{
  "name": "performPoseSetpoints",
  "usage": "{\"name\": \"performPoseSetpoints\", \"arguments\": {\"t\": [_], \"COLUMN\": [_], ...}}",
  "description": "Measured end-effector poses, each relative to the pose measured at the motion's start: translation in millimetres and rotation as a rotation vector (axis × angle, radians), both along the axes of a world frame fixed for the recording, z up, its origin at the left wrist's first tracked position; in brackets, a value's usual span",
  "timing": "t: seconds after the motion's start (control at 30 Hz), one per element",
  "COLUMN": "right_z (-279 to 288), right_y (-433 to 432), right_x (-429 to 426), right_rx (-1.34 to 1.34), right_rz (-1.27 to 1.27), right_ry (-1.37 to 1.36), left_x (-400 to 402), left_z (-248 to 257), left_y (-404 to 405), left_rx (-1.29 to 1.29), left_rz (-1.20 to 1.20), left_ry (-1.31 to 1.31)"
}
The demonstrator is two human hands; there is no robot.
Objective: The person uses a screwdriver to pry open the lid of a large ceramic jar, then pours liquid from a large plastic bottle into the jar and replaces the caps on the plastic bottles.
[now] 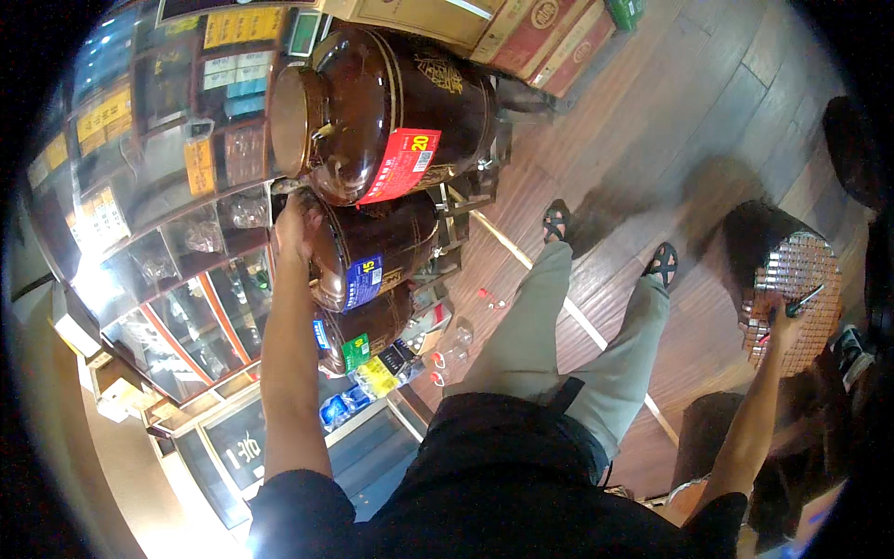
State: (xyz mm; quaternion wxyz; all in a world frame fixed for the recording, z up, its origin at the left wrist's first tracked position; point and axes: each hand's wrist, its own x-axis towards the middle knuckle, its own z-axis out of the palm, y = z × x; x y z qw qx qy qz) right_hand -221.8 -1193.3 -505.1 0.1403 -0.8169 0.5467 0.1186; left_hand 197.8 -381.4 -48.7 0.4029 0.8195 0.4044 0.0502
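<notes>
My left hand (295, 227) reaches to the mouth of the middle brown glazed liquor jar (412, 216), which carries a blue label. The fingers are partly hidden, so their grip is unclear. Just above it stands a larger brown jar (440, 91) with a red label and a wide round lid (290, 120). A third jar (384, 318), green-labelled, is below. Far to the right, my right hand (783, 318) holds a small dark-handled tool (807, 300) with a thin pale shaft, over a round stool (803, 265) with a checkered, woven-looking top.
A glass display cabinet (188, 230) with boxed goods runs along the left. Cartons (538, 42) are stacked beyond the jars. Clear plastic bottles (454, 342) with red caps lie on the wooden floor (628, 140) beside my legs. A metal rack (461, 202) supports the jars.
</notes>
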Motion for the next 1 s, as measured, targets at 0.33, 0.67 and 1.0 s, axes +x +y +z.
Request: {"name": "performPoseSetpoints", "arguments": {"t": [0.33,0.67,1.0], "right_z": [193,426,383], "right_y": [232,642,671], "right_x": [192,511,535], "right_rx": [0.232,0.884,0.715], "right_rz": [0.369,0.435,0.642], "right_ry": [-0.724,-0.836,-0.939], "left_x": [75,114,114], "left_z": [-7,-30,-31], "left_y": [77,84,84], "left_rx": [-0.213,-0.381,-0.396], "left_rz": [0.014,-0.129,-0.197], "left_ry": [-0.137,-0.099,-0.158]}}
